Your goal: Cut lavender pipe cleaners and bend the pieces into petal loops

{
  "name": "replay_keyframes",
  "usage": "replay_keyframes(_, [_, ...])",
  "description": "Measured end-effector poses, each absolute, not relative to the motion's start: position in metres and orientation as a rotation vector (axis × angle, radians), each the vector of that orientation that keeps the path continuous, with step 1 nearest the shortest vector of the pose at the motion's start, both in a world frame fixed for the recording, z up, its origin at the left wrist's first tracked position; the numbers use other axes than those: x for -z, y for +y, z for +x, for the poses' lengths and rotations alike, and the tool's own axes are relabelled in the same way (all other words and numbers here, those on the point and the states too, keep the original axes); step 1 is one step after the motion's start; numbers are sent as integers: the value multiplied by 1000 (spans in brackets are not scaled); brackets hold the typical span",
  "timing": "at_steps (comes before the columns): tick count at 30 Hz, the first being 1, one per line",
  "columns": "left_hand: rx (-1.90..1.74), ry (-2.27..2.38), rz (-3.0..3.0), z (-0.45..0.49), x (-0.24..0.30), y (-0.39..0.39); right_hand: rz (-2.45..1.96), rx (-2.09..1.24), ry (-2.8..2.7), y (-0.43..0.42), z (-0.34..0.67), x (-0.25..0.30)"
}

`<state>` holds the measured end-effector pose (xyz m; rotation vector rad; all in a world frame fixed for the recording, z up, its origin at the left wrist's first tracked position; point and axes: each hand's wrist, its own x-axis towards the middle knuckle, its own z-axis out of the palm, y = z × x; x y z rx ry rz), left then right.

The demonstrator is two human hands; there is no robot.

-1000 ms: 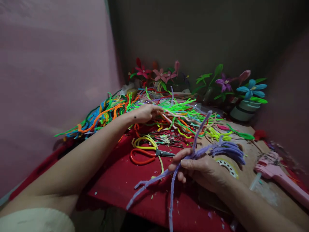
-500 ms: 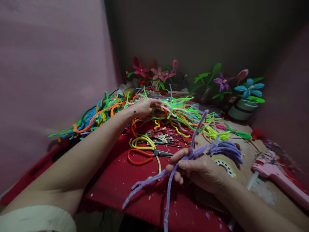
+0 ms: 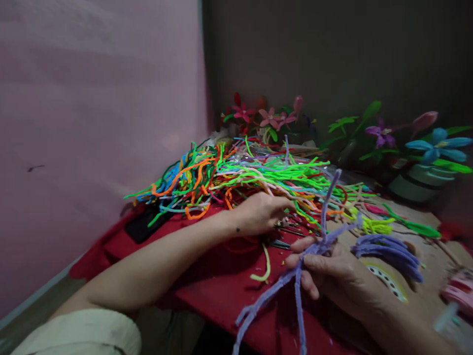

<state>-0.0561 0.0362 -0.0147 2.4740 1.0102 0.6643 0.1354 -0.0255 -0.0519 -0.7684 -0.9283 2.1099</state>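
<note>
My right hand is closed on purple pipe cleaners, thumb pressed over the point where they cross. One strand stands up above the fingers and others hang down to the left. My left hand reaches down over thin wire-like stems with pale tips, its fingers apart and the fingertips partly hidden. Beneath it, the scissors show only a bit of blade. A pale yellow pipe cleaner lies on the red cloth just below. Bent purple pipe-cleaner pieces rest right of my right hand.
A heap of colourful pipe cleaners spreads across the back of the red-covered table. Behind stand pipe-cleaner flowers, one blue in a pale jar. A tape roll and a pink glue gun lie at right; a black phone-like object at left.
My left hand has come off the pipe-cleaner heap, toward me and over the scissors and thin stems. My right hand keeps its hold on the purple pipe cleaners. The view has turned left.
</note>
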Motion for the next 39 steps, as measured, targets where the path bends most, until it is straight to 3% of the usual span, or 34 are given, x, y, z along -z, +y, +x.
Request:
replay_keyframes(8, [-446, 609, 1672, -37, 15, 3, -984, -1790, -771, -17, 132, 54])
replay_keyframes(20, [-303, 1027, 1723, -37, 20, 0, -1130, -1587, -872, -15, 131, 60])
replay_keyframes(28, [-252, 765, 1474, -45, 16, 4, -1017, -1666, -709, -15, 130, 51])
replay_keyframes(39, [-247, 881, 1502, -51, 13, 14, -870, -1716, -711, -9, 134, 51])
